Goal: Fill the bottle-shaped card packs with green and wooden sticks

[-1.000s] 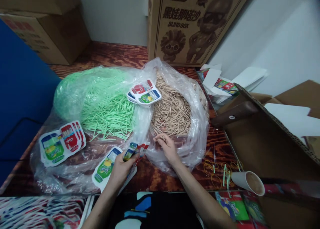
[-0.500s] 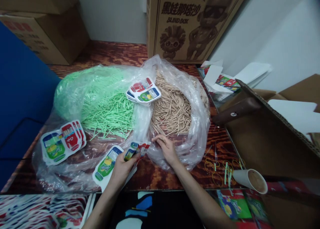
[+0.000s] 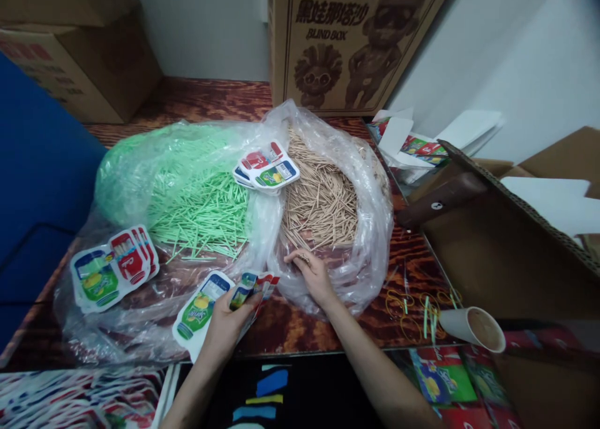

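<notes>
Right hand [image 3: 314, 277] back at bag [image 3: 376, 238] rim; left hand [image 3: 225, 319] grips cards [image 3: 253, 286].

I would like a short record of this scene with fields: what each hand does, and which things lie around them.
Left hand: grips a fan of printed cards
Right hand: fingers on tan sticks inside a clear bag
Beside them: green sticks, also bagged
Card stacks: one at left, another atop the bags
Right edge: paper cup on its side
</notes>
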`<control>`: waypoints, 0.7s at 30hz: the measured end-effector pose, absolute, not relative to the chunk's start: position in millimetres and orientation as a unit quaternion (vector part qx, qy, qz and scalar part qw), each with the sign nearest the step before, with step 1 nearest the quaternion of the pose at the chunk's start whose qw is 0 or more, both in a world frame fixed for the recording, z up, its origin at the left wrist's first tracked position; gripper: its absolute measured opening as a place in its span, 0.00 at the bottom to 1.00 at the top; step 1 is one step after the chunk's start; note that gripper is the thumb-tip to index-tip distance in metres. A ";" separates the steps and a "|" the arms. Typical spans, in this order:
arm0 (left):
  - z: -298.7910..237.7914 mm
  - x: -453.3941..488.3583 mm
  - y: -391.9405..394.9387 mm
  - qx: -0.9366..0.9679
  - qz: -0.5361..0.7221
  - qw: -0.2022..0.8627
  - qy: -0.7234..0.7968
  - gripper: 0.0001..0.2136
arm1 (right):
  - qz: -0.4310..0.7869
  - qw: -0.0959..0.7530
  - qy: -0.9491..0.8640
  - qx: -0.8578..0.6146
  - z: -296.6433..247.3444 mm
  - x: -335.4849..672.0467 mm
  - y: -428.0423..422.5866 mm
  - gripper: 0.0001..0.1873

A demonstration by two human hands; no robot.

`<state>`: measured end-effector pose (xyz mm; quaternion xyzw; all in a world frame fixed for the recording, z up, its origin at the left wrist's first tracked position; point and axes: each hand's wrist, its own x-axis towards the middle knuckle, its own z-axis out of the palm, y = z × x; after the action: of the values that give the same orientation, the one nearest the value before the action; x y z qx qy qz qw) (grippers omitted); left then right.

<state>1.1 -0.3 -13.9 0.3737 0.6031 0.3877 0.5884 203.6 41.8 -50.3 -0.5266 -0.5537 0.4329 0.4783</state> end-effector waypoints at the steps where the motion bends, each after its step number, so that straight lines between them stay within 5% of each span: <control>1: -14.4 0.5 -1.2 0.377 0.387 0.585 0.605 0.13 | 0.432 0.478 -0.554 -0.527 -49.8 203.3 41.8 0.10; 21: -13.8 5.1 -7.2 0.441 0.363 0.560 0.600 0.12 | 0.434 0.476 -0.556 -0.525 -51.7 203.5 40.7 0.09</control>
<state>5.1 -7.2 -13.8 0.4407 0.6001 0.3627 0.5604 203.5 40.7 -51.7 -0.5251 -0.5561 0.4343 0.4759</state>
